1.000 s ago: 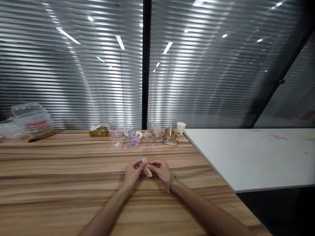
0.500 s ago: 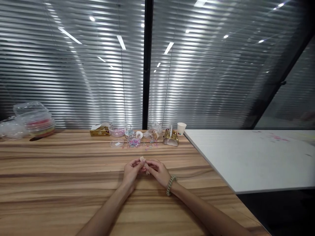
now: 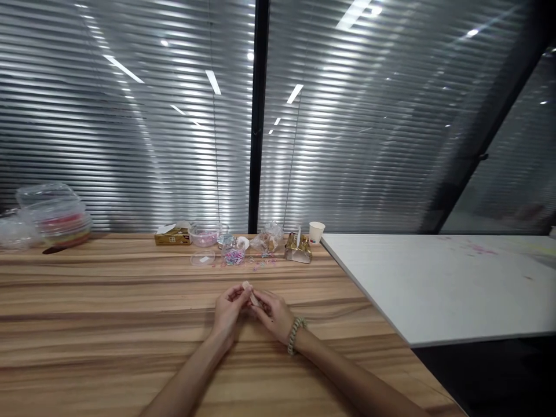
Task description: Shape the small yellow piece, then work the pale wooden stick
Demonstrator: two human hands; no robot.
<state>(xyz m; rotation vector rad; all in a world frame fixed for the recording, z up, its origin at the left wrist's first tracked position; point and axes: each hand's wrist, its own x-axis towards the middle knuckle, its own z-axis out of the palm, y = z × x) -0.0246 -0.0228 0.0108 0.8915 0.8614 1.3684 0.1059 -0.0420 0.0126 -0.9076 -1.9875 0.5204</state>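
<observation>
My left hand (image 3: 228, 310) and my right hand (image 3: 273, 313) meet above the wooden table (image 3: 108, 330). Between their fingertips is a small pale strip (image 3: 253, 298), perhaps folded tissue; its exact kind is too small to make out. Both hands are closed on it, the left at its upper end and the right lower down. A green beaded bracelet (image 3: 296, 336) circles my right wrist. Just beyond the hands stands a clear tub of pink, purple and blue small pieces (image 3: 234, 256), with loose pieces (image 3: 263, 263) scattered beside it.
Along the back edge are a gold tissue box (image 3: 172, 236), a clear bowl (image 3: 208, 234), a crumpled plastic bag (image 3: 268, 237), a gold tissue pack (image 3: 298, 249) and a paper cup (image 3: 316, 232). Stacked plastic containers (image 3: 61, 217) stand far left. A white table (image 3: 412, 289) adjoins at right.
The view has shifted slightly, so things sit a little lower and further left. My fingers have moved along the pale strip, which both hands still hold.
</observation>
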